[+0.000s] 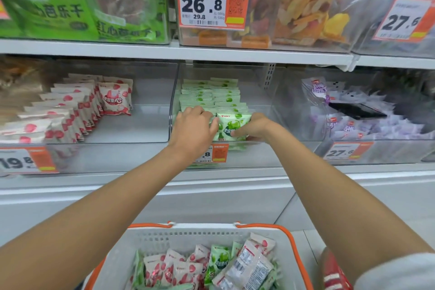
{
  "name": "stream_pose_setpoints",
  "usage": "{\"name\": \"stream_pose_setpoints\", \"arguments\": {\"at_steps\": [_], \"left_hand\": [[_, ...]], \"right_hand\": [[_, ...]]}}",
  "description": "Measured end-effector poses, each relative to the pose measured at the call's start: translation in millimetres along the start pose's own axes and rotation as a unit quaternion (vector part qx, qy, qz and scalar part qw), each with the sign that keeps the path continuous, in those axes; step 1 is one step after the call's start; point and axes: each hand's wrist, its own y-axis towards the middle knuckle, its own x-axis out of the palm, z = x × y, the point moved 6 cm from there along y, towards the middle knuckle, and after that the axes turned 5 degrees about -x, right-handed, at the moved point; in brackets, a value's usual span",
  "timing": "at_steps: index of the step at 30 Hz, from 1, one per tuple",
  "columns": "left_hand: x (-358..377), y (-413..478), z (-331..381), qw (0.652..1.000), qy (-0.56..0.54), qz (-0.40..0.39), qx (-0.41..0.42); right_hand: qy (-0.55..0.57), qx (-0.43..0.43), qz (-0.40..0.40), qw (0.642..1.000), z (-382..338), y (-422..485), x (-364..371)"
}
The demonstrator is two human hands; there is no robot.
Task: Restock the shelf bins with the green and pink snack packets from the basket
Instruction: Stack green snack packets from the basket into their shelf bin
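Basket (179,240), below the bin (259,155), is filled with pink and green packs (186,271). Upright green rows (211,95) are filed inside the bin. At the bin's front, one glossy apple-print packet (234,122) is gripped: left edge by curled left hand (195,127) fingers, lower corner pinched by right hand (256,128).

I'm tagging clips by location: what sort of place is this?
Most likely a snack shop or supermarket aisle: orange price tags hang on clear shelf bins of packaged snacks, and a shopping basket sits below.
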Motion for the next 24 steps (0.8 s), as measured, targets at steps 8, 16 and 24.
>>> {"name": "stream_pose_setpoints", "arguments": {"at_steps": [8, 16, 24], "left_hand": [[5.2, 0.4, -1.7, 0.999, 0.034, 0.009, -0.012], [-7.4, -4.9, 1.4, 0.999, -0.021, 0.038, 0.003], [-18.1, -81.6, -1.8, 0.990, -0.134, 0.009, -0.049]], "right_hand": [[-0.043, -0.035, -0.037, 0.998, -17.4, -7.8, 8.6], [-0.018, -0.037, 0.000, 0.999, -17.9, -23.7, -0.6], [0.000, -0.244, 0.239, 0.940, -23.9, -130.6, 14.7]]}}
